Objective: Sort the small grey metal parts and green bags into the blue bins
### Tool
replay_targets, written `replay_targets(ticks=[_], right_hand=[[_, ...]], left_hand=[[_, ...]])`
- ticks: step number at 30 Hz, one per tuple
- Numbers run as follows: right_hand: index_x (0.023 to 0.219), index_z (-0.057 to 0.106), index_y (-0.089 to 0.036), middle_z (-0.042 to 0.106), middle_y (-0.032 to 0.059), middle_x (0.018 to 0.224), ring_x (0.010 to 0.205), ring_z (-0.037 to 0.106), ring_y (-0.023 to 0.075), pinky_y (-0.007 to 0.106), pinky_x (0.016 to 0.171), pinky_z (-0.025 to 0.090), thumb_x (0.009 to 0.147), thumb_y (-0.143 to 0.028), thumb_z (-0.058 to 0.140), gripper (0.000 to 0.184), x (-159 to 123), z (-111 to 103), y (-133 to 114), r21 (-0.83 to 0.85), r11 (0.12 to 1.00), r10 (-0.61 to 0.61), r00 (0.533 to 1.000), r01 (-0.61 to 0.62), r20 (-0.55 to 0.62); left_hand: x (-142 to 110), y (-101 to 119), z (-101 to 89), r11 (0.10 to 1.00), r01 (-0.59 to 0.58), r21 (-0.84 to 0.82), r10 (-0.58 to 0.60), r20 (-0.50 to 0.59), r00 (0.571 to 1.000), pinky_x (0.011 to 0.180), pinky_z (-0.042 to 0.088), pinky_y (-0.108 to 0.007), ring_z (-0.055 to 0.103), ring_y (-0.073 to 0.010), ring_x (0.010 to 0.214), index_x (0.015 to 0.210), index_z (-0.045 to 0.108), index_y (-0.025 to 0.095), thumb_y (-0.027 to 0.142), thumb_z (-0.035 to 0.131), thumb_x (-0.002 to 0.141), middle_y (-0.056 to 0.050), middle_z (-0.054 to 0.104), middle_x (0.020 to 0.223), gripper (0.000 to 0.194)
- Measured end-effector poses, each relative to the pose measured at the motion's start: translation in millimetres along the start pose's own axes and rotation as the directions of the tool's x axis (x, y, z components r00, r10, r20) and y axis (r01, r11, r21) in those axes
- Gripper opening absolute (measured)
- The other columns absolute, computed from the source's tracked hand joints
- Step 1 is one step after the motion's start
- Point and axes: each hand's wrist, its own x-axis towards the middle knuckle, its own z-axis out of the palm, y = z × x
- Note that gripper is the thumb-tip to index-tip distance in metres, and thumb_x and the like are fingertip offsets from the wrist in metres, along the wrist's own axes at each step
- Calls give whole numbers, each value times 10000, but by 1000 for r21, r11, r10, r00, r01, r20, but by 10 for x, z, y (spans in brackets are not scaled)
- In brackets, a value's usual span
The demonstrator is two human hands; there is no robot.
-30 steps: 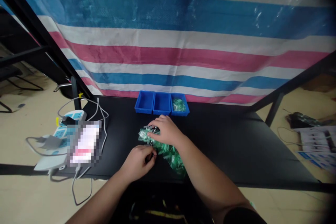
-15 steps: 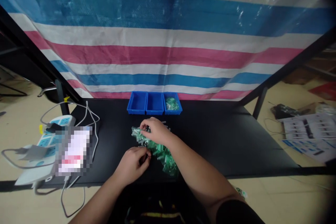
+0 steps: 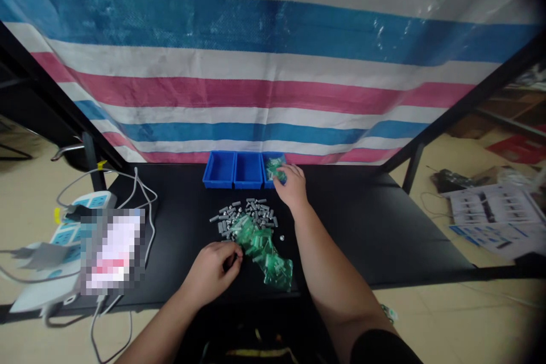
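My right hand [image 3: 292, 185] is over the right-hand blue bin [image 3: 268, 185], thumb and fingers around a small green plastic bag [image 3: 279, 175]; its fingers partly hide the bag. Other bagged pieces [image 3: 273, 162] lie in that bin. My left hand [image 3: 217, 267] rests on the black table, thumb and forefinger curled together beside a pile of green plastic bags [image 3: 260, 244]. Whatever it may pinch is hidden. Behind the bags spread loose grey cylindrical plugs and shiny metal pieces [image 3: 232, 216]. A single small metal piece [image 3: 282, 238] lies right of the pile.
Two more blue bins, the left one [image 3: 220, 169] and the middle one [image 3: 248, 170], stand in the same row. A power strip [image 3: 63, 233] with cables and a blurred-out device [image 3: 115, 250] occupy the table's left end. A striped sheet [image 3: 273, 91] hangs behind.
My right hand has moved from the pile, away from me and to the right, carrying a bag to the right-hand bin. The loose plugs are now uncovered. My left hand stays nearly still.
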Motion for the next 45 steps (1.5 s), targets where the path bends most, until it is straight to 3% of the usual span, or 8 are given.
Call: replay_targets(ticks=[6, 10, 12, 16, 19, 28, 41, 45], right_hand=[[1103, 713, -255, 690, 59, 1277, 1347, 461, 353, 641, 1151, 233, 905, -316, 598, 237, -19, 36, -41, -32, 998, 52, 996, -50, 75], [1049, 729, -210, 691, 103, 1107, 1114, 575, 288, 459, 1029, 416, 869, -274, 636, 213, -4, -152, -196, 56, 996, -69, 997, 67, 35], [1006, 727, -207, 674, 66, 930, 908, 609, 221, 353, 858, 476, 890, -291, 633, 171, -24, -281, -300, 198, 971, -167, 968, 130, 185], [977, 737, -219, 610, -29, 717, 633, 546, 135, 259, 614, 397, 792, -409, 790, 271, -140, -424, -495, 376, 923, -328, 674, 79, 662], [971, 747, -225, 608, -38, 745, 665, 556, 132, 248, 629, 383, 667, -398, 889, 378, -226, -405, -583, 386, 919, -366, 540, 82, 758], [904, 755, -214, 588, -19, 849, 731, 572, 117, 228, 662, 409, 756, -192, 809, 158, -257, -302, -613, 485, 873, -439, 514, 49, 737], [862, 745, -186, 642, -1, 820, 638, 511, 103, 228, 595, 399, 841, -198, 692, 58, -202, -268, -534, 590, 801, -412, 624, -100, 664], [879, 751, -187, 630, -8, 816, 649, 490, 104, 224, 602, 394, 804, -155, 692, 100, -219, -231, -514, 576, 814, -425, 600, -75, 678]], left_hand=[[5, 17, 4, 1000, -1, 4, 1, 10, 1000, 686, 413, -269, 586, -152, 671, 923, 645, 230, 209, 515, 925, 18, 583, 687, 132], [4, 35, 6, 1000, -15, 4, 15, -8, 1000, 679, 420, -266, 594, -154, 666, 916, 644, 226, 190, 520, 913, 14, 593, 677, 130], [4, 38, 7, 1000, -26, 5, 26, -24, 999, 672, 422, -266, 597, -157, 661, 911, 643, 225, 179, 521, 905, 11, 599, 674, 131], [9, 28, 10, 1000, -28, 6, 28, -35, 999, 670, 428, -267, 607, -165, 670, 911, 647, 229, 162, 526, 890, 6, 612, 682, 139], [13, 17, 10, 1000, -29, 8, 29, -34, 999, 669, 428, -267, 606, -166, 670, 915, 652, 229, 155, 531, 881, 7, 609, 676, 146], [2, 11, 10, 1000, -17, 13, 17, -9, 1000, 689, 428, -270, 604, -162, 681, 924, 648, 228, 160, 538, 885, 12, 602, 686, 135], [-7, -11, 7, 1000, -19, 25, 19, -6, 1000, 695, 432, -277, 600, -159, 672, 939, 654, 231, 178, 539, 899, 17, 601, 683, 133], [-11, 9, 15, 998, -37, 47, 38, -17, 999, 711, 441, -284, 612, -164, 687, 957, 657, 231, 188, 538, 905, 14, 612, 689, 136]])
